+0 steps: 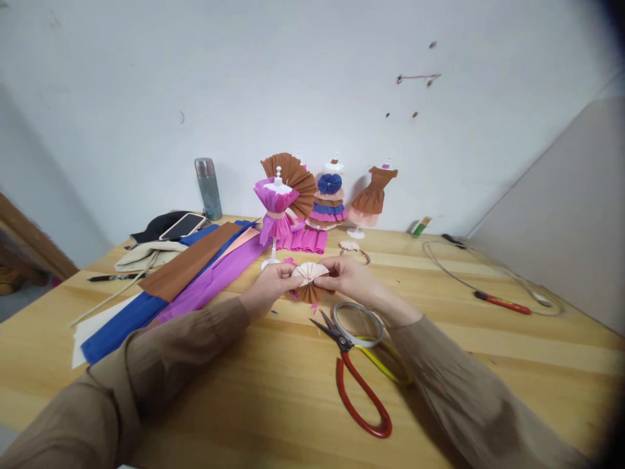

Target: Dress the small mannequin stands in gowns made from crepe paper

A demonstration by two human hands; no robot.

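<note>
Between my two hands is a pleated paper rosette (311,281), pale peach on its upper half and brown on its lower half. My left hand (271,286) pinches its left edge, and my right hand (352,280) pinches the right edge. Just behind the left hand stands a small white mannequin in a magenta paper dress (277,208) with a big brown pleated fan (299,182) at its back. Scissors (362,387) with a red and a yellow handle lie with blades apart in front of my right hand, touching a tape roll (336,319).
Strips of brown (191,260), blue and purple crepe paper lie at left, near a phone (183,226) and a flask (208,189). Two more dressed mannequins (330,208) stand by the wall. A cable (452,273) and a red-handled tool (502,302) lie at right.
</note>
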